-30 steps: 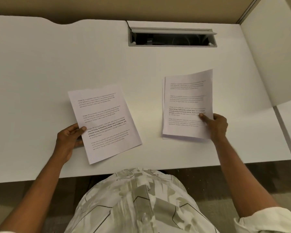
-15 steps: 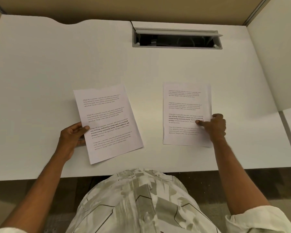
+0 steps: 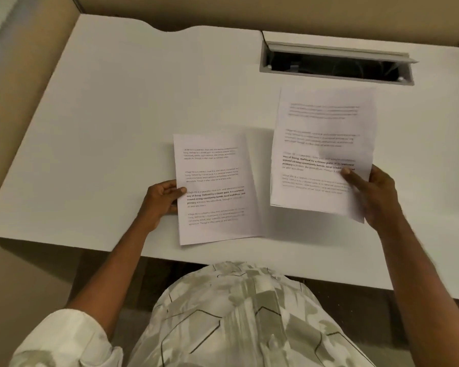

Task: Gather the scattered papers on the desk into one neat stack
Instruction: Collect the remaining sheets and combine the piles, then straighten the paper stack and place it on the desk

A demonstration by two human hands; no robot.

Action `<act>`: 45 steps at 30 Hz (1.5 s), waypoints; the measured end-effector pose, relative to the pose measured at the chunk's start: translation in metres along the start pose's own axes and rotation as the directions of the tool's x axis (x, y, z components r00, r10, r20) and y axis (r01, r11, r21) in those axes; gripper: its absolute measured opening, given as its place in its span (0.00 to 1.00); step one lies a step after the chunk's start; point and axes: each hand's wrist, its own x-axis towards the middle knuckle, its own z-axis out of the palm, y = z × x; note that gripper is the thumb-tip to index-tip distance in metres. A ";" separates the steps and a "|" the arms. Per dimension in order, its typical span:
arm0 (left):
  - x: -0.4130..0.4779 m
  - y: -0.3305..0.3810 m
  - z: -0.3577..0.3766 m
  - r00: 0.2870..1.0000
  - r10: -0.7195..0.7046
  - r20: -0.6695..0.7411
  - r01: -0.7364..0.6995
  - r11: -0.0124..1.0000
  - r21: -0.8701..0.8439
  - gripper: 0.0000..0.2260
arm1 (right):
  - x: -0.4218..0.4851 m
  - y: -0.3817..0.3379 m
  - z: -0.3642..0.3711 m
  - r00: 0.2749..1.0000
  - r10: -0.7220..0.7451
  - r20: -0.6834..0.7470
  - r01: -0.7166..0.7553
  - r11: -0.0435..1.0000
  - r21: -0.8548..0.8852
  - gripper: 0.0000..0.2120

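Two lots of printed white paper are on the white desk (image 3: 117, 115). The left sheet (image 3: 215, 189) lies flat near the front edge, and my left hand (image 3: 162, 201) pinches its left edge, thumb on top. The right stack of sheets (image 3: 321, 149) is lifted off the desk and blurred, casting a shadow below it. My right hand (image 3: 371, 197) grips its lower right corner, thumb across the text. The two lots sit side by side with a narrow gap between them.
An open cable slot (image 3: 334, 63) with a raised grey flap lies in the desk behind the right stack. Beige partition walls (image 3: 24, 75) close in the desk at the back and left. My patterned shirt (image 3: 236, 313) fills the bottom of the view.
My right hand has lifted the right stack off the desk and brought it towards the left sheet. The left sheet has been turned straighter. The camera view has shifted left.
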 end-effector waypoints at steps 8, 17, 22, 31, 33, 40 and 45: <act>-0.002 0.004 0.014 0.999 0.000 0.032 0.000 1.000 -0.024 0.15 | -0.026 0.023 0.131 0.978 0.049 0.205 -0.009 0.982 -0.189 0.19; -0.008 0.004 0.018 0.993 0.038 0.115 -0.024 0.992 -0.126 0.16 | -0.036 0.034 0.183 0.961 -0.045 0.272 0.154 0.906 -0.394 0.26; -0.011 0.013 0.026 0.986 0.144 0.085 -0.141 0.989 -0.036 0.11 | -0.043 0.033 0.181 0.966 -0.150 0.209 0.243 0.801 -0.547 0.30; -0.022 0.091 0.027 0.848 0.524 0.075 -0.529 0.842 0.105 0.08 | -0.037 -0.059 0.161 0.924 -0.343 0.169 0.301 0.925 0.233 0.20; -0.024 0.113 0.030 0.778 0.623 0.083 -0.627 0.763 0.155 0.06 | -0.039 -0.079 0.167 0.881 -0.453 0.138 0.405 0.871 0.278 0.15; -0.013 0.132 0.054 0.717 0.696 0.027 -0.676 0.686 0.268 0.11 | -0.052 -0.090 0.200 0.818 -0.575 0.016 0.570 0.814 0.110 0.10; -0.007 0.085 0.053 0.794 0.607 0.044 -0.582 0.737 0.344 0.12 | -0.049 -0.046 0.211 0.853 -0.503 0.136 0.520 0.842 -0.145 0.12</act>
